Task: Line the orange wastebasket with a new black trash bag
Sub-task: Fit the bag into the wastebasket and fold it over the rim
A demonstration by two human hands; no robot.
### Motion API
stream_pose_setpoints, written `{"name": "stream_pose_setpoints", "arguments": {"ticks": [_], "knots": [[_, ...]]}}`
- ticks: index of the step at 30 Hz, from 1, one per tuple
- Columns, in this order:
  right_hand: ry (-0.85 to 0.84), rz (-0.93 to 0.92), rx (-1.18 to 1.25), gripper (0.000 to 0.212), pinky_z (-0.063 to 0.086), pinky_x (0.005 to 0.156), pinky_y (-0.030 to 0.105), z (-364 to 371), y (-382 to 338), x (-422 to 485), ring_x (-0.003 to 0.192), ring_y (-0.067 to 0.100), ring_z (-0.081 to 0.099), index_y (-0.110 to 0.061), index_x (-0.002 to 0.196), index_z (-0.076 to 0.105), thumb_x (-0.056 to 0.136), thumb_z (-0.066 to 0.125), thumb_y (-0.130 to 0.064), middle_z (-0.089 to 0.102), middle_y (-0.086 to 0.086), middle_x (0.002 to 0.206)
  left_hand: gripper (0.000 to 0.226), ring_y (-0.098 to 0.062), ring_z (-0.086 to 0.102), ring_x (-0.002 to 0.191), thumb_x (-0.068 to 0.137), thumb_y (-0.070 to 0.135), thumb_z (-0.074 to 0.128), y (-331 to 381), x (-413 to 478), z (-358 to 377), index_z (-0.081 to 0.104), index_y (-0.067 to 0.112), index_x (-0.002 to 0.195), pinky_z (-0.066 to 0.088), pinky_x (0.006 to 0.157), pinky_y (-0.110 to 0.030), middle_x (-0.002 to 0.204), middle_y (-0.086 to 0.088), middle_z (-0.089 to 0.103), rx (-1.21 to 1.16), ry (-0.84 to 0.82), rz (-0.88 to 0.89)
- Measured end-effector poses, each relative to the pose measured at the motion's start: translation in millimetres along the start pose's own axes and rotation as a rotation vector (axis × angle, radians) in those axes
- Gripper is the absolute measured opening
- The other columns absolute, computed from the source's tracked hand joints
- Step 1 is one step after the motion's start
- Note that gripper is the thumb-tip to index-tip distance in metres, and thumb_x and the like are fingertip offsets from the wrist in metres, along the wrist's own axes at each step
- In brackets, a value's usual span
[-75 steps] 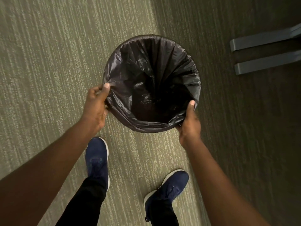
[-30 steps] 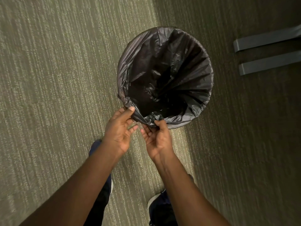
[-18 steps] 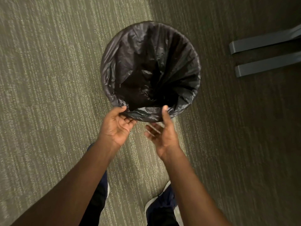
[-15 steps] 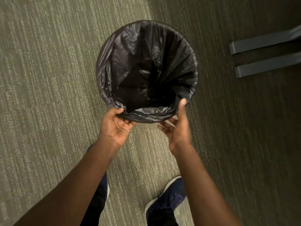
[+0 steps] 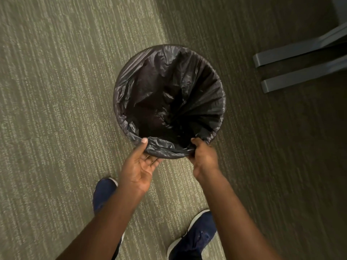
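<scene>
A black trash bag (image 5: 199, 87) lines the round wastebasket standing on the carpet, its edge folded over the whole rim, so the basket's orange body is hidden. My left hand (image 5: 139, 166) is at the near left of the rim, thumb on top of the folded plastic and fingers underneath. My right hand (image 5: 203, 156) is at the near right of the rim, fingers closed on the bag's folded edge.
Green striped carpet (image 5: 56, 91) covers the floor. Two grey flat furniture feet (image 5: 300, 62) lie at the right, apart from the basket. My two blue shoes (image 5: 197, 239) stand just below the basket.
Both hands moved from the sides of the rim to its near edge, then spread slightly apart along it. The bag's fold there now lies flatter over the rim.
</scene>
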State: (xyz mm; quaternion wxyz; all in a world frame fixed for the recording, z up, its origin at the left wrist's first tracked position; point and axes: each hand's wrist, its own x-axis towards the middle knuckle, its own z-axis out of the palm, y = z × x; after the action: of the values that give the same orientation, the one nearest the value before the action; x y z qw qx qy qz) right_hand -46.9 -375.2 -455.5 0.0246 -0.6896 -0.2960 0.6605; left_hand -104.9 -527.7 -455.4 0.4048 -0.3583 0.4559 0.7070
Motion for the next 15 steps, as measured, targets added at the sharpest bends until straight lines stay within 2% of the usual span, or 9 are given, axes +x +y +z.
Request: {"name": "stream_pose_setpoints", "arguments": {"ticks": [4, 7, 9, 12, 15], "knots": [[0.034, 0.054, 0.154, 0.024, 0.062, 0.077, 0.037, 5.1, 16.5, -14.1, 0.087, 0.026, 0.074, -0.002, 0.117, 0.065, 0.094, 0.059, -0.008, 0.076, 0.015, 0.102, 0.045, -0.030, 0.070, 0.110, 0.083, 0.027, 0.072, -20.1, -9.3, 14.9, 0.062, 0.006, 0.122, 0.053, 0.098, -0.044, 0.113, -0.013, 0.074, 0.047, -0.043, -0.028], [0.074, 0.088, 0.277, 0.018, 0.062, 0.069, 0.032, 1.7, 16.9, -19.2, 0.075, 0.022, 0.074, -0.002, 0.110, 0.065, 0.094, 0.060, -0.007, 0.076, 0.015, 0.095, 0.042, -0.030, 0.069, 0.114, 0.086, 0.027, 0.070, -26.0, -10.6, 27.6, 0.064, 0.007, 0.122, 0.051, 0.102, -0.043, 0.120, -0.016, 0.072, 0.042, -0.073, -0.042], [0.107, 0.096, 0.318, 0.016, 0.061, 0.067, 0.030, -3.7, 13.3, -19.0, 0.070, 0.020, 0.073, -0.003, 0.108, 0.066, 0.094, 0.061, -0.008, 0.077, 0.013, 0.092, 0.045, -0.028, 0.069, 0.113, 0.084, 0.028, 0.070, -29.6, -9.5, 36.6, 0.064, 0.006, 0.122, 0.051, 0.100, -0.039, 0.118, -0.015, 0.072, 0.045, -0.076, -0.053], [0.167, 0.114, 0.341, 0.019, 0.057, 0.079, 0.036, -14.8, 5.4, -16.1, 0.076, 0.021, 0.070, -0.007, 0.110, 0.068, 0.092, 0.063, -0.013, 0.077, 0.012, 0.097, 0.047, -0.027, 0.066, 0.109, 0.079, 0.029, 0.072, -39.1, -9.4, 52.8, 0.063, 0.009, 0.121, 0.052, 0.095, -0.037, 0.108, -0.012, 0.071, 0.076, -0.061, -0.063], [0.193, 0.154, 0.424, 0.014, 0.053, 0.077, 0.038, -31.4, -4.8, -12.5, 0.070, 0.021, 0.071, -0.012, 0.102, 0.069, 0.091, 0.064, -0.018, 0.077, 0.006, 0.084, 0.031, -0.021, 0.066, 0.103, 0.080, 0.033, 0.073, -52.8, -11.0, 71.1, 0.068, 0.020, 0.108, 0.053, 0.092, -0.042, 0.099, -0.001, 0.077, 0.180, -0.073, -0.066]]}}
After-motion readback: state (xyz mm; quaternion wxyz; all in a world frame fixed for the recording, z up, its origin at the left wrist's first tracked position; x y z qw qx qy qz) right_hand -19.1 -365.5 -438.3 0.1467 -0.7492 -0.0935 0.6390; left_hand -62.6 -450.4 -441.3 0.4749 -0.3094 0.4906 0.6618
